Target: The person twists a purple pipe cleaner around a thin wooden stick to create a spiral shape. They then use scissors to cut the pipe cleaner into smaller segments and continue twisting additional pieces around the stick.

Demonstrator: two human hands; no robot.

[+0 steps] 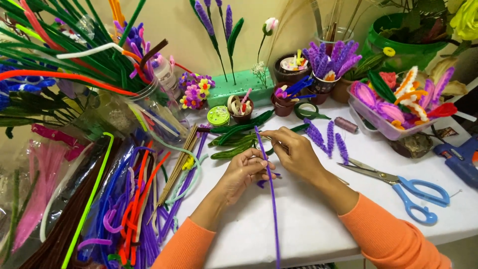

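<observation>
A long purple pipe cleaner (272, 199) is running from the centre of the frame down to the lower edge, crossing the white table (318, 219). It is looking light, fuzzy and easily bent (a wire core, most likely), so gripping close to the working point seems best. The left hand (244, 172) is pinching it at mid-length, fingers curled around it. The right hand (294, 152) is pinching the upper part between fingertips. Blue-handled scissors (403, 192) are lying to the right, green leaf shapes (234, 142) just above.
</observation>
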